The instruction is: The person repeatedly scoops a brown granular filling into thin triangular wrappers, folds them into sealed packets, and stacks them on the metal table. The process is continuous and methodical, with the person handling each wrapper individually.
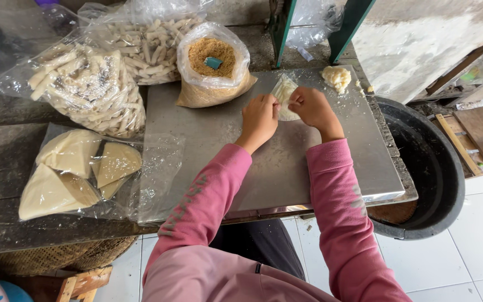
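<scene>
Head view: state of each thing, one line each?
left hand: closed on the wrapper's left edge
right hand: closed on its right edge
wrapper: flat on the metal sheet, partly folded
crumb bag: open, scoop inside
filling lump: loose on the sheet
black tub: looks empty

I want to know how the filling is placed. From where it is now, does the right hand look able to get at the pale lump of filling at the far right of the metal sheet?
Probably yes: the right hand is on the wrapper, and the filling lies just beyond it on bare metal sheet, with nothing between.
</scene>
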